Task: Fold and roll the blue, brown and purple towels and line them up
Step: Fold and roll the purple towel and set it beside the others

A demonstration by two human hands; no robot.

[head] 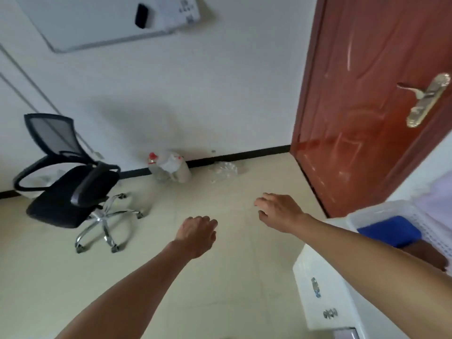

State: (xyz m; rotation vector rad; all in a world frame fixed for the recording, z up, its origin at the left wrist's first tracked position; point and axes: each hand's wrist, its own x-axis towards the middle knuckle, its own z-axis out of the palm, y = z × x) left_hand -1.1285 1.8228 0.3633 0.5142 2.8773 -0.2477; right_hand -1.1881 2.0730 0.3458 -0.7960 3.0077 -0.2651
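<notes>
A blue towel (389, 231) lies inside a white slotted basket (381, 209) at the right edge, with a brown towel (425, 253) just below it, partly hidden by my right forearm. A pale purple cloth (440, 192) shows at the far right, blurred. My left hand (198, 233) hovers over the floor with fingers curled and nothing in it. My right hand (278, 211) is stretched forward, fingers apart and holding nothing, left of the basket.
A black office chair (71, 184) stands at the left. Plastic bottles (168, 167) and a crumpled plastic bag (223, 171) lie by the wall. A red-brown door (367, 106) is at the right. The basket rests on a white cabinet (325, 289).
</notes>
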